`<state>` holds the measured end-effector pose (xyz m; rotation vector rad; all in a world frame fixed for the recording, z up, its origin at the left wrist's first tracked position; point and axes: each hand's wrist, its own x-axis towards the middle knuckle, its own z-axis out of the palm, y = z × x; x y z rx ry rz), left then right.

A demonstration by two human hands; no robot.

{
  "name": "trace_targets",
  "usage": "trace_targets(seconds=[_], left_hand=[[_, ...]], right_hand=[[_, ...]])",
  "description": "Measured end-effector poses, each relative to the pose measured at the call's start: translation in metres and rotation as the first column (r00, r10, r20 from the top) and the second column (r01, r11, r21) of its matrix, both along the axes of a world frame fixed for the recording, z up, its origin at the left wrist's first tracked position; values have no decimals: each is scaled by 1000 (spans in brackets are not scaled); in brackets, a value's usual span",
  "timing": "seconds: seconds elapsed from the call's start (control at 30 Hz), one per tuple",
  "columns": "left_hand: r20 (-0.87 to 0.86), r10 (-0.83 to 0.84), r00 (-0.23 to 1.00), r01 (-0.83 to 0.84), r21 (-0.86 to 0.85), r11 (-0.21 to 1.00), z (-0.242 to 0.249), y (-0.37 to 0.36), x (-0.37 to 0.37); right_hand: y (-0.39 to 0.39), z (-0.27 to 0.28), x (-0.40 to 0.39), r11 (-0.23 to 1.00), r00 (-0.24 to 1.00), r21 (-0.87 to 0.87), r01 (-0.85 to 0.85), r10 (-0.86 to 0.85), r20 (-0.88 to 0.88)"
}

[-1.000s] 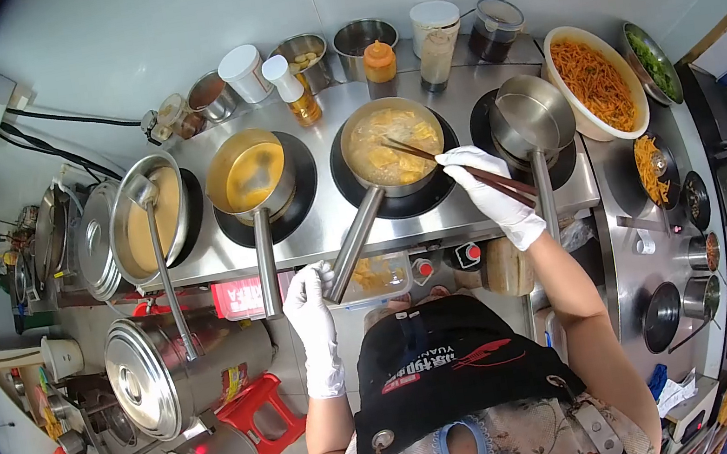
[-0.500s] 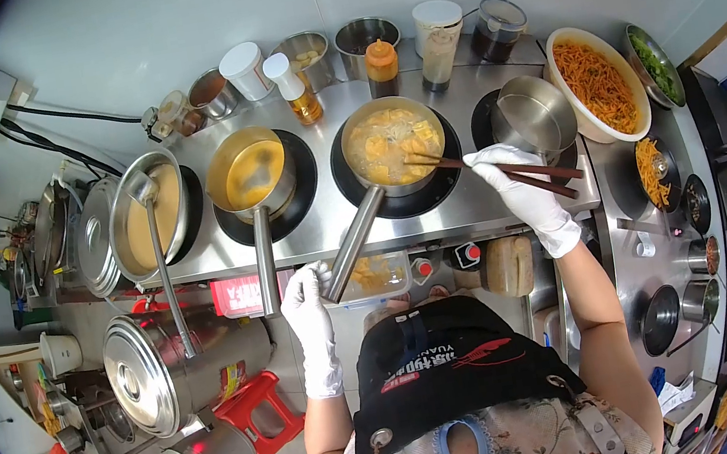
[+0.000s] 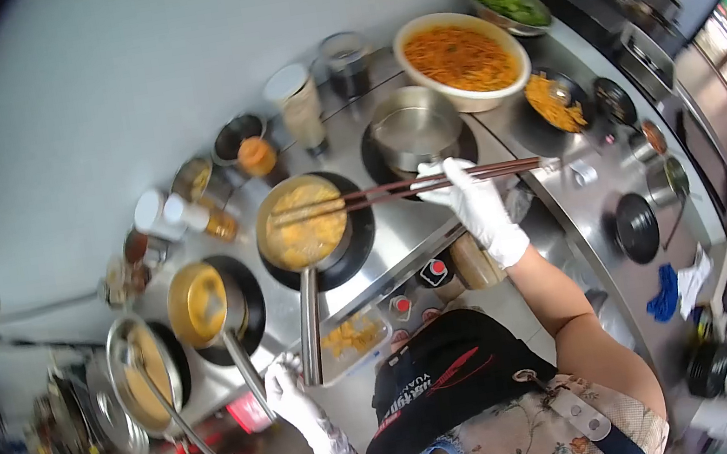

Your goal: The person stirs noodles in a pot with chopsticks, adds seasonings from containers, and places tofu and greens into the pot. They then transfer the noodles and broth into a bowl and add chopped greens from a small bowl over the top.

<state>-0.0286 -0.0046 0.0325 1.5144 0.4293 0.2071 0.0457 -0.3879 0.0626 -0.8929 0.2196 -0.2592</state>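
My gloved right hand (image 3: 469, 197) grips long brown chopsticks (image 3: 386, 192), their far ends over the middle saucepan (image 3: 352, 233). Yellow pieces (image 3: 308, 235) sit in bubbling liquid in that pan. My gloved left hand (image 3: 302, 410) is low, between the middle pan's handle (image 3: 309, 329) and the handle of the left saucepan (image 3: 244, 372). Its fingers are curled together; whether anything is in them is hidden. The left saucepan (image 3: 190, 302) contains yellow liquid. A third, steel pot (image 3: 417, 130) with clear liquid stands to the right, just beyond my right hand.
Bottles and jars line the wall, including an orange-topped bottle (image 3: 257, 156). A white basin of orange shreds (image 3: 461, 59) and a bowl of greens (image 3: 509, 6) stand at the back right. A bowl with a ladle (image 3: 155, 390) is far left; a plastic tub (image 3: 354, 336) sits below the stove edge.
The view has turned and shifted right, with some blur. The chopsticks have gone from slanting to nearly level across the pan. My left hand stays near the pan handles.
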Motion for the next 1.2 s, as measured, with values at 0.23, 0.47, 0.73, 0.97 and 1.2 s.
trace_targets(seconds=[0.23, 0.47, 0.73, 0.97, 1.2], left_hand=[[105, -199, 974, 203, -32, 979, 39, -29, 40], [43, -345, 938, 338, 115, 934, 29, -80, 73], [-59, -297, 953, 302, 177, 937, 23, -158, 84], [-54, -243, 968, 249, 264, 932, 26, -198, 86], [-218, -180, 959, 246, 333, 910, 66, -256, 88]], right_hand=[[-18, -45, -41, 977, 986, 153, 150, -138, -89], [-100, -23, -52, 950, 958, 128, 286, -281, -59], [-367, 45, 37, 618, 575, 62, 784, -759, 305], [-513, 38, 139, 506, 504, -63, 860, -827, 249], [-551, 7, 220, 466, 478, -110, 878, -859, 182]])
